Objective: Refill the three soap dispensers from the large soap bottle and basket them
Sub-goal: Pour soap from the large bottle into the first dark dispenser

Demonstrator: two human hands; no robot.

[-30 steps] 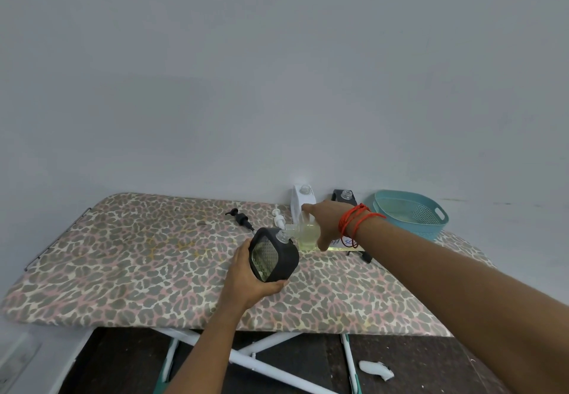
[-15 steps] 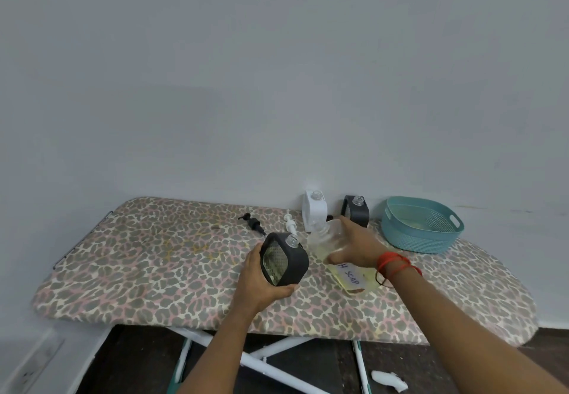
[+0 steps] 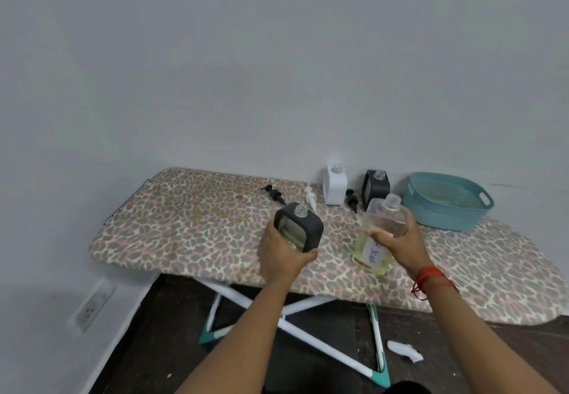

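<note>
My left hand point(image 3: 281, 253) grips a dark grey soap dispenser point(image 3: 300, 227) with its pump off, held above the ironing board point(image 3: 191, 224). My right hand point(image 3: 400, 239) holds the large clear soap bottle point(image 3: 380, 233), which has yellowish liquid at its bottom and a handwritten label, its open neck pointing up. A white dispenser point(image 3: 335, 184) and another dark dispenser point(image 3: 375, 186) stand uncapped at the back by the wall. The teal basket point(image 3: 446, 201) sits at the back right with nothing visible in it.
Three loose pump heads lie on the board: a black one point(image 3: 275, 194), a white one point(image 3: 310, 198) and another black one point(image 3: 351, 199). The board stands against a grey wall. A white object point(image 3: 405, 351) lies on the dark floor. A wall socket point(image 3: 90, 309) is low left.
My right hand picked the large bottle up from beside the dispensers and brought it nearer and rightward, now more upright. The dark dispenser in my left hand stayed roughly in place.
</note>
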